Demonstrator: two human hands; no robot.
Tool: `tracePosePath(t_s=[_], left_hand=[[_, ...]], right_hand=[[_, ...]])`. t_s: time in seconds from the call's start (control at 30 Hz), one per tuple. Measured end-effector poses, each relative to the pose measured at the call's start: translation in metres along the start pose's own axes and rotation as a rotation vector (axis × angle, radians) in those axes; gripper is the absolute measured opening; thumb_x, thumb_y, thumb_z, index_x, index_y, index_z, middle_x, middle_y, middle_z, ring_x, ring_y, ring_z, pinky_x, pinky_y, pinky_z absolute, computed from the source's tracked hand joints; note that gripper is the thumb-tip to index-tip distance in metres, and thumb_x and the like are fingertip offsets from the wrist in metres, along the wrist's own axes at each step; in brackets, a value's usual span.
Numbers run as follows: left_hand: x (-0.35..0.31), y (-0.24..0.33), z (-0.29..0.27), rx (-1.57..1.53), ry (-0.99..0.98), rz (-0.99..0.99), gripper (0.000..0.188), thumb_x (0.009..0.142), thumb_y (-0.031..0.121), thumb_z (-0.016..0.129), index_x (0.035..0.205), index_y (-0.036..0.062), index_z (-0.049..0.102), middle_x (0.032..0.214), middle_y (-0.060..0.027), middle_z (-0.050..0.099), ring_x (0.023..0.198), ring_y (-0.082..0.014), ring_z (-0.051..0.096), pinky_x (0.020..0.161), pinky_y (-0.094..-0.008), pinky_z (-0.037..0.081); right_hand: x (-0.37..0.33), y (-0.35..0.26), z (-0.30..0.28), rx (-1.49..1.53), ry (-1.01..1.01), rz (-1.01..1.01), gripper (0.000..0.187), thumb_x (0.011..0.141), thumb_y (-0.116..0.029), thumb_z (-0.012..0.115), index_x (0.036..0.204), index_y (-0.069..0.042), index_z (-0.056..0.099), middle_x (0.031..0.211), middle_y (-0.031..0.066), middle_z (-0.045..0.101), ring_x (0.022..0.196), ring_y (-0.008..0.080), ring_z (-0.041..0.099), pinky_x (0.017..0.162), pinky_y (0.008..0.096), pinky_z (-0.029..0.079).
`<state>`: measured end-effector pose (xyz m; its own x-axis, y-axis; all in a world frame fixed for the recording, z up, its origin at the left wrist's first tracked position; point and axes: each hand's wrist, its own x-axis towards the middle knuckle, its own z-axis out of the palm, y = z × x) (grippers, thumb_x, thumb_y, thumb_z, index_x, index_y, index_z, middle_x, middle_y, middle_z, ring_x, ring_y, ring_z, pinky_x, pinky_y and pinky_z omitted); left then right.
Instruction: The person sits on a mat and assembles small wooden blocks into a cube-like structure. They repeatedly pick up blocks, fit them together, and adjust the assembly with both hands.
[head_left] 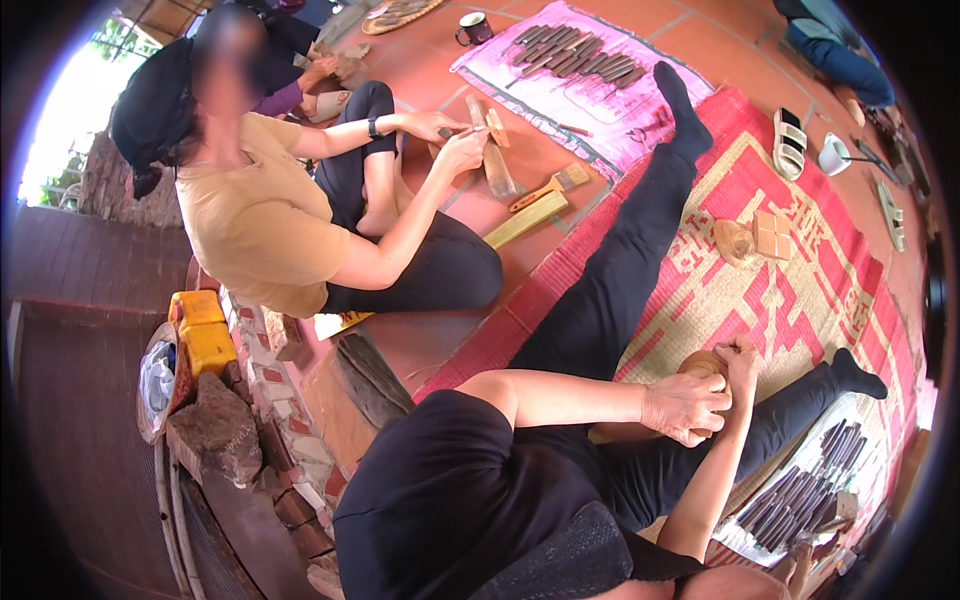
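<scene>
Over the mat between my outstretched legs, a rounded piece of light-brown wood (703,362) is held in both hands. My left hand (686,408) is closed round its near side, fingers curled. At its far right edge, my right hand (738,366) grips with bent fingers. Between them the hands cover much of the wood, and I cannot make out any tool in them. Farther off on the red and straw-coloured woven mat (640,335) lie a rounded wooden piece (733,242) and a squared wooden block (772,235).
At the left a co-worker (270,200) sits working wood with both hands. Rows of chisel-like tools (575,55) lie on a pink cloth (570,110), and more tools (800,490) lie right of my leg. A brush (550,188), sandals (789,145) and a white cup (833,155) stand around.
</scene>
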<state>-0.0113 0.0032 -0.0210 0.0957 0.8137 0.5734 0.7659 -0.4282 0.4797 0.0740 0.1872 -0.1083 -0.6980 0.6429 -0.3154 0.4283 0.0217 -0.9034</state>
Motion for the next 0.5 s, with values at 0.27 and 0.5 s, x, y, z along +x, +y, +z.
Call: tracePosePath(t_s=[0.27,0.5], left_hand=[[0.004,0.005,-0.004,-0.002,-0.008,0.017,0.017,0.068,0.026,0.070,0.074,0.0129,0.061,0.090,-0.0029,0.052,0.088,-0.0233,0.050,0.074,-0.0388,0.048],[0.002,-0.002,-0.001,0.003,0.060,-0.081,0.018,0.066,0.026,0.072,0.070,0.0125,0.061,0.089,-0.0036,0.051,0.087,-0.0246,0.049,0.074,-0.0393,0.047]], right_hand=[[0.006,0.009,-0.007,-0.568,0.206,-0.011,0.009,0.079,-0.007,0.067,0.078,0.000,0.061,0.063,0.0076,0.058,0.064,0.0141,0.057,0.060,0.0358,0.045],[-0.004,0.022,-0.001,0.147,-0.011,0.035,0.004,0.084,-0.001,0.064,0.080,-0.002,0.064,0.072,-0.0008,0.062,0.066,0.0079,0.052,0.062,0.0240,0.043]])
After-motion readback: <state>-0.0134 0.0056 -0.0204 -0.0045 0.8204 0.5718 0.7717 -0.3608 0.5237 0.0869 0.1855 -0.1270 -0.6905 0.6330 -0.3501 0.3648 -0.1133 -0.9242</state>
